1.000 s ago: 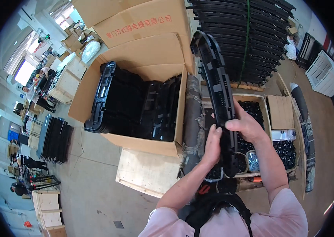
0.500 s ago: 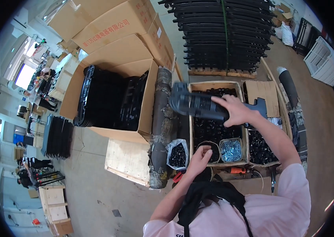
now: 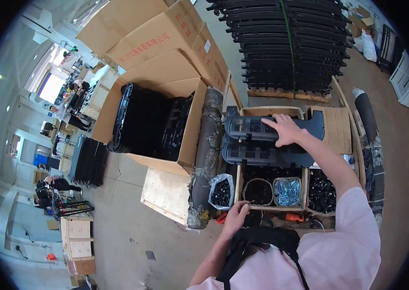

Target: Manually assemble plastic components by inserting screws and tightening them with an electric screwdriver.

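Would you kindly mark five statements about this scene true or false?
1. The right hand is on the farther of two dark grey, slotted plastic panels. True.
2. The left hand grips the nearer panel. False: it is by the near edge of the pale wooden tray, apart from both panels.
3. The silvery metal fasteners lie right of the round, brown-rimmed container. True.
4. The translucent plastic bag of small black parts stands right of the fasteners. False: it stands left of them.
5. The open brown cardboard box holds large black plastic mouldings. True.

The right hand (image 3: 286,133) holds a dark vented panel (image 3: 243,126); the left hand (image 3: 237,216) is beside the wooden crate (image 3: 274,209).
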`<action>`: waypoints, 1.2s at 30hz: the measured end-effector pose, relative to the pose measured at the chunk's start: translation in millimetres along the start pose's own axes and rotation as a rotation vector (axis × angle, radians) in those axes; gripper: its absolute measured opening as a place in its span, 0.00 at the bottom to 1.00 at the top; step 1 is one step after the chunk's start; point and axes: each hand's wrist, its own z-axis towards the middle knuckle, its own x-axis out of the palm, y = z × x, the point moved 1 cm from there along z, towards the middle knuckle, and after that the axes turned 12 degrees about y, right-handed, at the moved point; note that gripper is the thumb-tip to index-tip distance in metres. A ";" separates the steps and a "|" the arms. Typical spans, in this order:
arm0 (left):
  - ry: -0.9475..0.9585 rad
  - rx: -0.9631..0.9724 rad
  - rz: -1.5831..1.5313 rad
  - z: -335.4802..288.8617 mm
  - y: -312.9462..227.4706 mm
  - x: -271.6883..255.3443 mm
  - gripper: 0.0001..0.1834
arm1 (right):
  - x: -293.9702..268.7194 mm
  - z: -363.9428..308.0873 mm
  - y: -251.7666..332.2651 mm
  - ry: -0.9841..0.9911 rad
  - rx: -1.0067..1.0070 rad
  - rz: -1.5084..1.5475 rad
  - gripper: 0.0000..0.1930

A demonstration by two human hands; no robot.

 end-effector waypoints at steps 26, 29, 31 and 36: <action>0.133 0.005 0.347 46.2 -4.9 40.5 0.18 | 110.1 -46.0 55.2 -0.096 -0.029 0.119 0.52; 0.084 0.130 0.489 56.9 -3.4 45.9 0.15 | 110.7 -53.2 50.7 -0.081 -0.079 0.111 0.52; 0.036 0.249 0.648 70.7 1.2 48.9 0.14 | 110.6 -58.0 50.1 -0.067 -0.073 0.106 0.53; -0.034 0.455 0.982 112.0 -2.2 49.6 0.09 | 109.6 -73.5 49.6 -0.062 -0.021 0.070 0.58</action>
